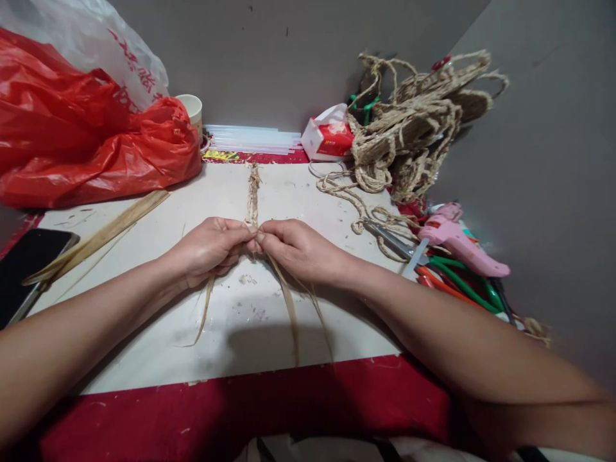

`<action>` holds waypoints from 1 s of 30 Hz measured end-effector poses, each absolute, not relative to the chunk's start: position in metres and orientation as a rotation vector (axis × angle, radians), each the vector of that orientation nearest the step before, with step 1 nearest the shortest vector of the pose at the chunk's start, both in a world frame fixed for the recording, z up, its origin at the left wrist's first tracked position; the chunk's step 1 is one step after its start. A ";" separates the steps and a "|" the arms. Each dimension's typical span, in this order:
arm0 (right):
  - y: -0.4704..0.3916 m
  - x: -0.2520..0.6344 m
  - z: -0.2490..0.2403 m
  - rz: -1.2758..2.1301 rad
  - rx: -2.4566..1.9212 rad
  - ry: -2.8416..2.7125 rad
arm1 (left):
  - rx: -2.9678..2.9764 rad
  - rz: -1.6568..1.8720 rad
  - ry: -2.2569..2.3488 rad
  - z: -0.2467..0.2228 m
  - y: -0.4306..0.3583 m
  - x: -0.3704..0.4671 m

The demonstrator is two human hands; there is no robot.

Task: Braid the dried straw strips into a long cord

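Observation:
My left hand and my right hand meet at the middle of the white board, fingertips pinched together on a braided straw strand. The braid runs away from me, up to the board's far edge. Loose straw strips hang below my hands: one under the left, and a wider one with a thinner one under the right. The exact crossing of the strips is hidden by my fingers.
Left: red plastic bag, cup, phone, dry leaf strip. Back: clear sticks, tissue pack. Right: coiled braided rope, scissors, pink glue gun, green-handled tool.

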State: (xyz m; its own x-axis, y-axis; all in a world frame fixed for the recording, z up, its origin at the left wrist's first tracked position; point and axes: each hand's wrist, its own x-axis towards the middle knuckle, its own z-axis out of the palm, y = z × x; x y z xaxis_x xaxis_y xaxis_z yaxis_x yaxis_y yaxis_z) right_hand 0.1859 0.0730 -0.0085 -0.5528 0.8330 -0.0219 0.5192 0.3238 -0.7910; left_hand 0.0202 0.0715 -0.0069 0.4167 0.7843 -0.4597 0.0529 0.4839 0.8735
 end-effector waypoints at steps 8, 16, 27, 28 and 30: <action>0.069 0.185 -0.008 0.740 -1.312 -2.375 | 0.927 0.569 0.997 -0.007 0.072 0.019; 0.077 0.198 0.011 0.769 -1.266 -2.584 | 1.048 0.611 1.181 -0.009 0.067 0.026; 0.058 0.184 0.016 1.115 -1.324 -2.358 | 1.148 0.689 1.162 -0.013 0.064 0.027; 0.055 0.182 0.017 1.111 -1.336 -2.340 | 1.141 0.700 1.153 -0.013 0.064 0.027; 0.051 0.181 0.019 1.103 -1.347 -2.334 | 1.121 0.709 1.133 -0.013 0.063 0.028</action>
